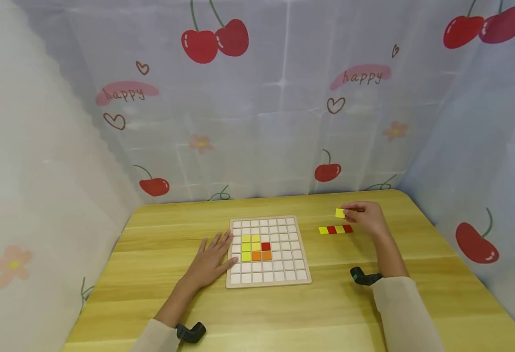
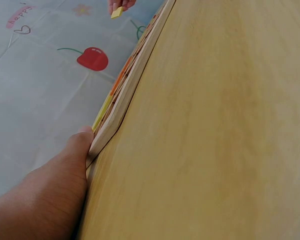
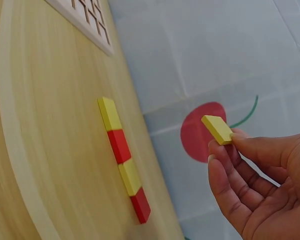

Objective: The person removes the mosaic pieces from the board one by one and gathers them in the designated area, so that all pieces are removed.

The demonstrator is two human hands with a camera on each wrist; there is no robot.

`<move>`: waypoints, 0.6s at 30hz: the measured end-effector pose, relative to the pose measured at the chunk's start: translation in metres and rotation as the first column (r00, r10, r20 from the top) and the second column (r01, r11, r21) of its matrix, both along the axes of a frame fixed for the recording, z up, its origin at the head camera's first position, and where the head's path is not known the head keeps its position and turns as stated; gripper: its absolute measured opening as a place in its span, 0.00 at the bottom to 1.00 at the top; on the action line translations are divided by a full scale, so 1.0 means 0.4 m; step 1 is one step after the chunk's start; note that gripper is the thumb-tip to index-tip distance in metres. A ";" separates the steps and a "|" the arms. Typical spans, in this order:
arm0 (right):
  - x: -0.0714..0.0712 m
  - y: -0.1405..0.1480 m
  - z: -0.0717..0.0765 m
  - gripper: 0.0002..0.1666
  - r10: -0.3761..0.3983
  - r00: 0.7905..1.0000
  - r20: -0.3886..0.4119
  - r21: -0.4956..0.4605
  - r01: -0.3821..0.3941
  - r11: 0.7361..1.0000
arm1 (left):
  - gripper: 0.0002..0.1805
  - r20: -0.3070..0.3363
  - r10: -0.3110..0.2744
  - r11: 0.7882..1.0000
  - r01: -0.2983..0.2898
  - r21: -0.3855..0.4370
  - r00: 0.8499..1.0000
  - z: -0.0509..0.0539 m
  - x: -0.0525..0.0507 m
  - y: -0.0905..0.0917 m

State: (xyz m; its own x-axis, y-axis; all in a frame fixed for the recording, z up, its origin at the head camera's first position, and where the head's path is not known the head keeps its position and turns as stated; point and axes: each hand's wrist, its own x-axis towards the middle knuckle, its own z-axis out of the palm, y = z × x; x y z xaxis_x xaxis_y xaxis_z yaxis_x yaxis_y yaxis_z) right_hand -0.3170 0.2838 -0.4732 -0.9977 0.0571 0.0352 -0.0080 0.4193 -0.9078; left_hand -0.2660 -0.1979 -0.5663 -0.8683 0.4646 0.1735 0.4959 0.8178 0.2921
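Note:
A wooden grid board [image 1: 284, 264] with white square cells lies on the table, several yellow, orange and red tiles set in its left and middle cells. My left hand [image 1: 211, 261] rests at the board's left edge with its fingers spread, the thumb reaching over the rim; the left wrist view shows the thumb side [image 2: 55, 185] against the corner. Between thumb and fingertips my right hand [image 1: 369, 216] pinches a yellow square tile [image 3: 217, 129], raised above the table. Below it lies a row of yellow and red tiles [image 1: 335, 229], touching end to end.
The wooden table [image 1: 266, 318] reaches back to a hanging curtain [image 1: 262, 122] printed with cherries and hearts. Dark wrist devices [image 1: 191, 333] sit on both forearms. Between the board's right edge and the tile row is a strip of bare tabletop.

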 end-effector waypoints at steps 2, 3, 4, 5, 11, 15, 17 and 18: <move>-0.005 0.009 -0.002 0.18 -0.016 1.000 0.004 -0.002 0.016 1.000 | 0.42 -0.001 0.003 1.000 -0.003 0.004 1.000 -0.001 -0.003 -0.003; -0.006 0.015 -0.004 0.18 -0.022 1.000 0.005 -0.002 0.022 1.000 | 0.43 -0.001 0.004 1.000 -0.004 0.003 1.000 -0.001 -0.004 -0.003; -0.005 0.021 -0.007 0.19 -0.027 1.000 0.008 -0.002 0.027 1.000 | 0.42 -0.004 0.003 1.000 -0.003 0.003 1.000 -0.001 -0.003 -0.002; -0.004 0.027 -0.010 0.19 -0.030 0.999 0.009 -0.004 0.030 1.000 | 0.43 -0.005 0.002 1.000 -0.002 0.001 1.000 -0.002 -0.003 -0.002; -0.006 0.068 -0.031 0.18 -0.043 0.999 0.003 0.011 0.043 0.999 | 0.43 -0.011 0.000 1.000 0.000 -0.012 1.000 -0.001 -0.007 0.002; -0.007 0.087 -0.046 0.17 -0.048 0.999 0.017 0.024 0.048 0.999 | 0.43 0.003 0.006 1.000 -0.006 -0.020 1.000 0.000 -0.006 0.000; -0.007 0.093 -0.053 0.17 -0.055 0.998 0.032 0.029 0.054 0.998 | 0.43 0.008 0.007 1.000 -0.007 -0.027 1.000 0.000 -0.005 -0.002; -0.008 0.096 -0.055 0.17 -0.058 0.998 0.040 0.028 0.057 0.998 | 0.43 0.010 0.006 1.000 -0.006 -0.029 1.000 0.000 -0.005 -0.003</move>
State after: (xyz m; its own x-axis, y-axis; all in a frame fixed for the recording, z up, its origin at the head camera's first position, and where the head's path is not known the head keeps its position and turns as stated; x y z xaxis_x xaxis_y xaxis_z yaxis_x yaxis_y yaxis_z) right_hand -0.3200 0.3222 -0.4953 -0.9935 0.1140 -0.0032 0.0536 0.4425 -0.8952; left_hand -0.2680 -0.1991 -0.5661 -0.8729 0.4641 0.1508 0.4880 0.8291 0.2730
